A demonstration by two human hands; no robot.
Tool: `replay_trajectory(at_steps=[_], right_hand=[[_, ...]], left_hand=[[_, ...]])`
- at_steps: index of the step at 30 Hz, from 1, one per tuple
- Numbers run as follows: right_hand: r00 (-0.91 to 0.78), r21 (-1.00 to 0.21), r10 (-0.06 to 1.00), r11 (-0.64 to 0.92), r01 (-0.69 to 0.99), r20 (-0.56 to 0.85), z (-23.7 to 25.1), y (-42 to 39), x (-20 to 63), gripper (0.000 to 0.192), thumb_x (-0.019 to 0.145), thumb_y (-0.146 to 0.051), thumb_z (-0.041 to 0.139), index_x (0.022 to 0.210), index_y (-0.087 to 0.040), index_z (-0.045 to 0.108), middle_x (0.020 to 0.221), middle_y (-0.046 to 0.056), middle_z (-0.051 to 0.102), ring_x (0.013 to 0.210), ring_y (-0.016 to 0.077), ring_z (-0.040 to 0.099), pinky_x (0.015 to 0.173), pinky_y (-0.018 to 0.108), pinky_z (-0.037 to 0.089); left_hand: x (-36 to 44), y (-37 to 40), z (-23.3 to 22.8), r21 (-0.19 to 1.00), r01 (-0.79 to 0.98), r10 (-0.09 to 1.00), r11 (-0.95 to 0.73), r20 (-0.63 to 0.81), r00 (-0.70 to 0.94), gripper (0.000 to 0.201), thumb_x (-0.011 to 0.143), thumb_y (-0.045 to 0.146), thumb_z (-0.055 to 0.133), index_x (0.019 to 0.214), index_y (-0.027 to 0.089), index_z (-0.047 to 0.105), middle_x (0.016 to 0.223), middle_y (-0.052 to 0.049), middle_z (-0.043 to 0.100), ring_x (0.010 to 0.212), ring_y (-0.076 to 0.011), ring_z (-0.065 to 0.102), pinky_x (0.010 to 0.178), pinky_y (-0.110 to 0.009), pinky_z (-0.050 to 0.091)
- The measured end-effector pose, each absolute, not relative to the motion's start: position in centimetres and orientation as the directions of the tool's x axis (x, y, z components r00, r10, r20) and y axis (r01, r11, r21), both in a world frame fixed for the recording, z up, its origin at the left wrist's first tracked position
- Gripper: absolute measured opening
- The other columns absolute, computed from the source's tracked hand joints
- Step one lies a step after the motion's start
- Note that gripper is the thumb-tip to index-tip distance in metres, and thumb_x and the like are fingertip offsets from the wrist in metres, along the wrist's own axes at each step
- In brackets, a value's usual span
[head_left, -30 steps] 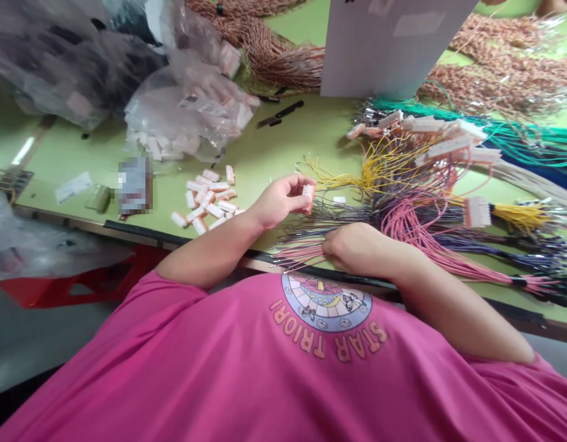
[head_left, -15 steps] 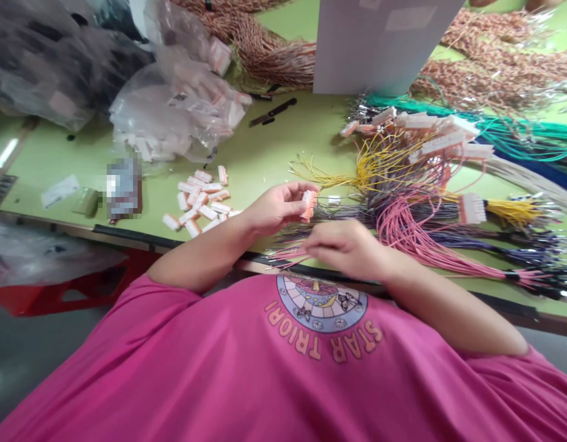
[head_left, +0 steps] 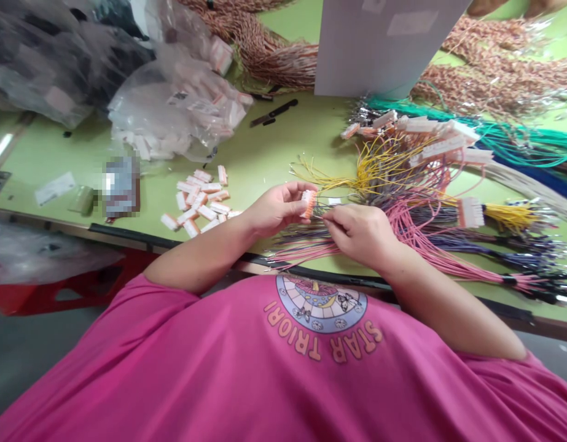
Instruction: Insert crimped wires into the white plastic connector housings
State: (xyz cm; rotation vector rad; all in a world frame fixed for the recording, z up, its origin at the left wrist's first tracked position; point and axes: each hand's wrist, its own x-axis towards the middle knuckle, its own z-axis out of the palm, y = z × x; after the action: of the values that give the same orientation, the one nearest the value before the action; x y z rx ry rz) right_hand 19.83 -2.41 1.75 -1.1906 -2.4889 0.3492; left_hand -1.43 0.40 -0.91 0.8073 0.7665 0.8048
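Observation:
My left hand (head_left: 274,209) pinches a small white and orange plastic connector (head_left: 308,202) above the green table (head_left: 283,144). My right hand (head_left: 359,232) is right beside it, fingers closed on a thin wire whose tip meets the connector's face. Under both hands lie fanned bundles of pink wires (head_left: 416,245), purple and dark wires (head_left: 477,236) and yellow wires (head_left: 357,175). A pile of loose connectors (head_left: 198,199) lies on the table to the left of my left hand.
Clear plastic bags of connectors (head_left: 182,113) sit at the back left. A white card (head_left: 384,43) stands at the back, with brown wire bundles (head_left: 495,67) behind and teal wires (head_left: 518,138) at right. Black cutters (head_left: 274,113) lie mid-table. Finished connector harnesses (head_left: 440,141) lie at right.
My right hand has lifted off the pink wires near the table edge and come up to the connector with a wire. My left hand has tilted the connector toward it.

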Motion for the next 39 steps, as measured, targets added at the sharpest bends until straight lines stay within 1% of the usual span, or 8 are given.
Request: replay_trajectory(at_steps=[6, 10, 14, 19, 22, 29, 34, 39], right_hand=[[-0.577, -0.317, 0.781, 0.624, 0.714, 0.239, 1.5, -2.3, 19.9, 0.030, 0.093, -0.023, 0.044, 0.080, -0.018, 0.071, 0.075, 0.005, 0.071, 0.065, 0.0150, 0.058, 0.061, 0.028, 0.033], [-0.581, -0.219, 0.769, 0.635, 0.740, 0.266, 1.3, -2.5, 19.6, 0.030, 0.092, -0.020, 0.044, 0.073, -0.017, 0.067, 0.067, 0.005, 0.067, 0.061, 0.0145, 0.052, 0.059, 0.029, 0.030], [-0.632, -0.112, 0.718, 0.682, 0.723, 0.292, 1.3, -2.8, 19.4, 0.034, 0.095, -0.018, 0.042, 0.072, -0.017, 0.067, 0.063, 0.005, 0.063, 0.058, 0.0146, 0.046, 0.059, 0.031, 0.027], [-0.715, 0.009, 0.616, 0.755, 0.655, 0.331, 1.5, -3.0, 19.3, 0.041, 0.099, -0.014, 0.036, 0.080, -0.018, 0.072, 0.061, 0.004, 0.061, 0.057, 0.0150, 0.044, 0.058, 0.032, 0.025], [-0.759, 0.013, 0.583, 0.790, 0.613, 0.289, 1.5, -3.0, 19.1, 0.042, 0.100, -0.015, 0.034, 0.083, -0.017, 0.072, 0.065, 0.004, 0.064, 0.058, 0.0148, 0.045, 0.057, 0.033, 0.023], [-0.780, -0.023, 0.608, 0.791, 0.611, 0.148, 1.2, -3.1, 18.3, 0.038, 0.099, -0.016, 0.036, 0.086, -0.015, 0.071, 0.069, 0.005, 0.066, 0.058, 0.0145, 0.047, 0.056, 0.033, 0.020], [-0.794, 0.014, 0.572, 0.809, 0.587, 0.207, 0.9, -3.0, 18.4, 0.038, 0.100, -0.016, 0.035, 0.083, -0.015, 0.070, 0.065, 0.005, 0.064, 0.056, 0.0135, 0.045, 0.055, 0.033, 0.019], [-0.809, 0.161, 0.428, 0.837, 0.523, 0.404, 1.1, -2.7, 19.0, 0.041, 0.102, -0.016, 0.036, 0.079, -0.017, 0.070, 0.061, 0.002, 0.062, 0.055, 0.0135, 0.045, 0.055, 0.032, 0.022]], left_hand=[[-1.4, 0.4, -0.6, 0.846, -0.292, 0.844, 0.447, -0.290, 0.452, 0.059, 0.064, 0.031, 0.091, 0.114, 0.016, 0.064, 0.081, 0.003, 0.063, 0.065, -0.0065, 0.062, 0.062, -0.020, 0.052], [-1.4, 0.4, -0.6, 0.856, -0.277, 0.849, 0.436, -0.290, 0.441, 0.058, 0.063, 0.032, 0.090, 0.112, 0.015, 0.064, 0.081, 0.003, 0.062, 0.065, -0.0067, 0.062, 0.063, -0.022, 0.054], [-1.5, 0.4, -0.8, 0.858, -0.270, 0.855, 0.437, -0.304, 0.421, 0.059, 0.063, 0.034, 0.090, 0.112, 0.014, 0.064, 0.085, 0.001, 0.064, 0.067, -0.0075, 0.063, 0.064, -0.023, 0.054], [-1.3, 0.3, -0.7, 0.844, -0.295, 0.856, 0.448, -0.310, 0.414, 0.059, 0.060, 0.032, 0.092, 0.108, 0.013, 0.063, 0.077, 0.003, 0.062, 0.062, -0.0071, 0.062, 0.061, -0.022, 0.053], [-1.0, 0.0, -0.7, 0.843, -0.303, 0.859, 0.444, -0.306, 0.410, 0.059, 0.059, 0.032, 0.093, 0.106, 0.011, 0.062, 0.074, 0.003, 0.062, 0.060, -0.0071, 0.062, 0.058, -0.021, 0.051], [-0.1, -0.5, -1.0, 0.824, -0.323, 0.862, 0.465, -0.338, 0.379, 0.061, 0.053, 0.029, 0.095, 0.101, 0.010, 0.063, 0.070, 0.003, 0.063, 0.057, -0.0081, 0.060, 0.056, -0.022, 0.049], [0.0, -0.5, -0.8, 0.842, -0.315, 0.876, 0.438, -0.321, 0.359, 0.057, 0.056, 0.025, 0.093, 0.101, 0.008, 0.062, 0.069, 0.003, 0.063, 0.055, -0.0075, 0.059, 0.054, -0.022, 0.047], [-0.4, -0.4, -0.5, 0.826, -0.304, 0.854, 0.475, -0.350, 0.384, 0.053, 0.060, 0.022, 0.090, 0.102, 0.009, 0.060, 0.070, 0.002, 0.063, 0.058, -0.0085, 0.060, 0.055, -0.022, 0.048]])
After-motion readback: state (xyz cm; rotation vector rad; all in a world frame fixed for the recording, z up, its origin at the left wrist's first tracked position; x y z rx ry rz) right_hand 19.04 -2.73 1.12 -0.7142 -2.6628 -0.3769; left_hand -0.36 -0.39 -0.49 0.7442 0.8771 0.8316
